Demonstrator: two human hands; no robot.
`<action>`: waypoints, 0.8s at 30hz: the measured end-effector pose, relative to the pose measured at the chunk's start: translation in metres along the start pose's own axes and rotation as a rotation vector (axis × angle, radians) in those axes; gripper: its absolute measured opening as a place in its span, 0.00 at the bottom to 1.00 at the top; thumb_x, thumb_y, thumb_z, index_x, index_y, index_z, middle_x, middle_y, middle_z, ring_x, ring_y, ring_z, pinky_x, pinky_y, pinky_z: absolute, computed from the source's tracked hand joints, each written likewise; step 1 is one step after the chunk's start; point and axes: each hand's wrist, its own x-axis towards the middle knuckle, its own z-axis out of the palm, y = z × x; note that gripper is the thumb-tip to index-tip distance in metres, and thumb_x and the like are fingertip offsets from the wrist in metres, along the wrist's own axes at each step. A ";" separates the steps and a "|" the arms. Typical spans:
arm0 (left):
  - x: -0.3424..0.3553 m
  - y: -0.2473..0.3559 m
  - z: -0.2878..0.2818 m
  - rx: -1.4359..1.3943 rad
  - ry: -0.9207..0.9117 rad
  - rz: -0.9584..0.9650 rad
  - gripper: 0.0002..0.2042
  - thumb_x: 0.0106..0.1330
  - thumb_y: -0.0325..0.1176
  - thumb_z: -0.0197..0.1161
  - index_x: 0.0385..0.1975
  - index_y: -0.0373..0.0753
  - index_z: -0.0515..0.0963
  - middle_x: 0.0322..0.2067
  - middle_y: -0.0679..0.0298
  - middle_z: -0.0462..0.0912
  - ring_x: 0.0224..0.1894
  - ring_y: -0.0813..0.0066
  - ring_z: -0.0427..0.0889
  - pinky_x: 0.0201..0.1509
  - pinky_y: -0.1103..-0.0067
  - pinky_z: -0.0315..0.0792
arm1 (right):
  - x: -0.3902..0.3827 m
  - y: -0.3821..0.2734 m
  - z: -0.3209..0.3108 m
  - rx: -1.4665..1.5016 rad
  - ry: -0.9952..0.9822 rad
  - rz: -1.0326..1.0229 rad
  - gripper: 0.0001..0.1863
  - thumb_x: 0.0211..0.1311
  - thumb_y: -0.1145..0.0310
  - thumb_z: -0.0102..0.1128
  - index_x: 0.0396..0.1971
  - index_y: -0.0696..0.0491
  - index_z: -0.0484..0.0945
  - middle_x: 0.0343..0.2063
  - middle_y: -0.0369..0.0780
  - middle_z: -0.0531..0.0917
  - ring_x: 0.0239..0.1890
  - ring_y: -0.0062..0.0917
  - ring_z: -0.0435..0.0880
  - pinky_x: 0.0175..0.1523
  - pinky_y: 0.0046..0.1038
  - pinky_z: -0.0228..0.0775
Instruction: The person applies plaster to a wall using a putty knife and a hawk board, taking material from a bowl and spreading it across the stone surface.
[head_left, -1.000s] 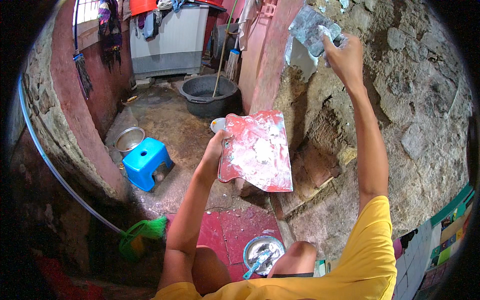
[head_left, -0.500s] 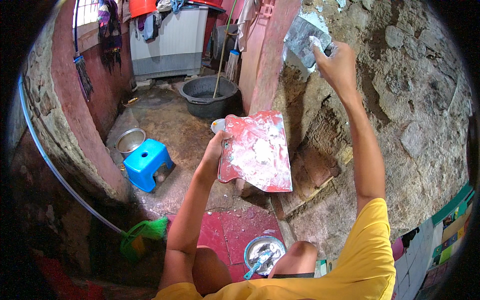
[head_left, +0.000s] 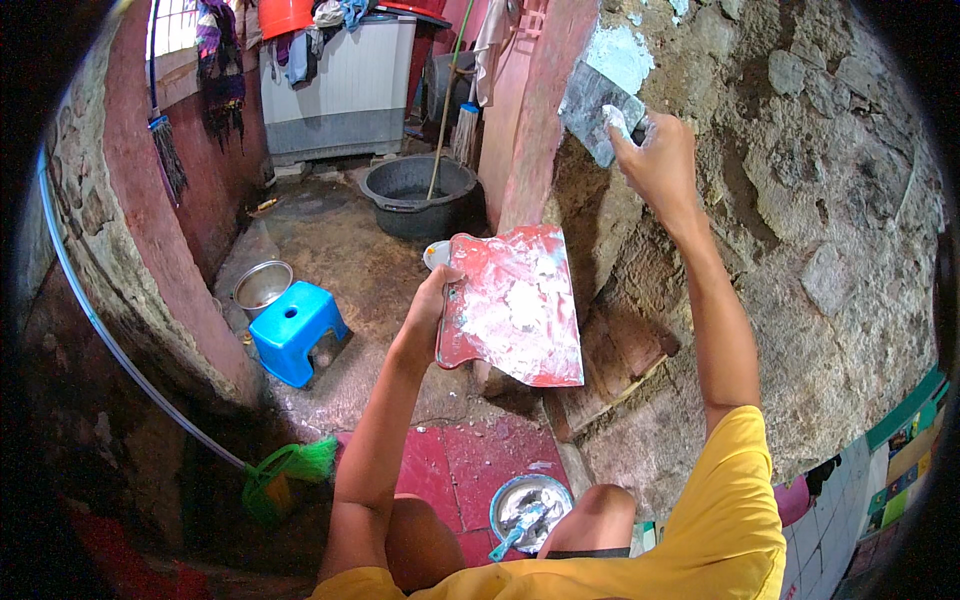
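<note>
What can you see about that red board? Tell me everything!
The red board is flat and looks like plastic, its front smeared with white paste. Its right edge is straight; the top and bottom edges curve in places. The left hand grips its left edge, thumb on top. It is held off the floor.

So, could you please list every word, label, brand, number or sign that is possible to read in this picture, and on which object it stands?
No text can be read here.
Red board: possible small marks near its left edge, too small to read.
Colourful items at the far right: too small and blurred to tell whether they carry text.
Metal blade and blue stool: no readable text.
</note>
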 end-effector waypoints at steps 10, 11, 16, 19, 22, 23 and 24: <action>-0.001 -0.002 0.000 -0.028 -0.031 0.009 0.19 0.51 0.35 0.46 0.41 0.30 0.63 0.32 0.55 0.74 0.31 0.66 0.77 0.39 0.73 0.72 | -0.003 0.001 -0.003 0.021 -0.023 0.032 0.17 0.44 0.61 0.59 0.13 0.63 0.73 0.11 0.51 0.72 0.16 0.44 0.73 0.23 0.35 0.64; 0.000 -0.002 -0.001 -0.031 -0.036 0.012 0.19 0.51 0.35 0.46 0.41 0.30 0.63 0.32 0.55 0.74 0.31 0.66 0.77 0.39 0.73 0.72 | -0.001 0.004 -0.003 0.005 -0.042 0.036 0.18 0.44 0.60 0.59 0.13 0.63 0.73 0.11 0.52 0.72 0.16 0.44 0.73 0.23 0.36 0.64; 0.005 -0.003 -0.005 0.013 0.013 -0.008 0.18 0.51 0.34 0.45 0.41 0.30 0.63 0.32 0.55 0.74 0.31 0.67 0.77 0.39 0.73 0.72 | 0.017 0.006 -0.008 -0.097 0.004 -0.047 0.22 0.45 0.55 0.57 0.11 0.62 0.72 0.10 0.51 0.71 0.15 0.43 0.73 0.23 0.36 0.63; 0.006 -0.004 -0.006 -0.012 -0.001 -0.006 0.18 0.51 0.34 0.45 0.41 0.31 0.63 0.32 0.55 0.74 0.31 0.67 0.77 0.39 0.73 0.72 | 0.033 0.006 -0.018 -0.072 -0.030 0.007 0.23 0.46 0.54 0.57 0.11 0.62 0.73 0.10 0.51 0.71 0.15 0.42 0.73 0.23 0.36 0.63; 0.010 -0.006 -0.009 -0.045 -0.017 -0.007 0.18 0.51 0.34 0.45 0.41 0.31 0.63 0.32 0.55 0.74 0.31 0.66 0.77 0.39 0.73 0.72 | 0.049 0.008 -0.027 -0.039 -0.020 -0.007 0.21 0.46 0.54 0.56 0.14 0.60 0.74 0.10 0.49 0.73 0.15 0.41 0.74 0.24 0.35 0.64; 0.011 -0.007 -0.009 -0.055 -0.023 -0.008 0.18 0.51 0.34 0.45 0.41 0.31 0.63 0.32 0.56 0.74 0.31 0.66 0.77 0.39 0.73 0.72 | 0.054 0.008 -0.030 -0.043 0.001 -0.019 0.21 0.46 0.54 0.56 0.14 0.60 0.75 0.10 0.49 0.73 0.15 0.40 0.74 0.24 0.35 0.65; 0.011 -0.007 -0.010 -0.050 -0.018 -0.009 0.18 0.51 0.34 0.45 0.41 0.31 0.63 0.32 0.56 0.74 0.31 0.66 0.77 0.39 0.73 0.72 | 0.058 0.009 -0.032 -0.043 0.021 -0.031 0.21 0.46 0.54 0.56 0.15 0.60 0.75 0.10 0.49 0.73 0.15 0.40 0.74 0.24 0.35 0.65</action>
